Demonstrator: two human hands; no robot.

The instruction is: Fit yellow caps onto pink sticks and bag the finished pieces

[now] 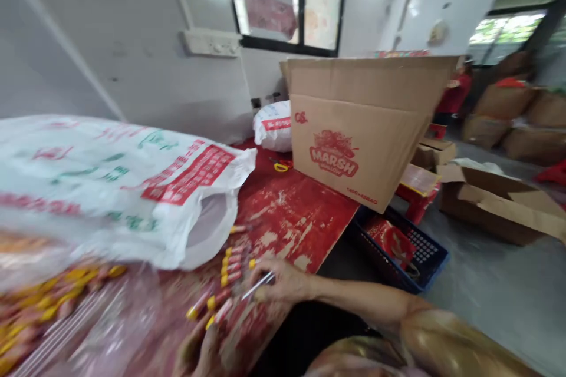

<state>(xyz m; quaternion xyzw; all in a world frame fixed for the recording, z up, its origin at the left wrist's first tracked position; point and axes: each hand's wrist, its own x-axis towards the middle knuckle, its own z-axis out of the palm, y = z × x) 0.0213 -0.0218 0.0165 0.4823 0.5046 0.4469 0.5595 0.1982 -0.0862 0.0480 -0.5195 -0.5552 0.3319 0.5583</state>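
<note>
Gold satin sleeve [455, 347], on the person's right arm. Right hand [283, 283]: fingers [265, 290] pinched closed on a thin silvery strip [257, 285], just above a loose row of small red tubes with yellow tips [230, 271] lying on a worn red table [300, 218]. Left hand [194, 350]: blurred at the lower frame edge, beside the tubes; its grip cannot be told. Also present: clear plastic bag of orange-and-yellow items [57, 306], white woven sack [124, 182], printed cardboard carton [354, 141], yellow-handled scissors [282, 165], blue plastic crate [398, 247].
</note>
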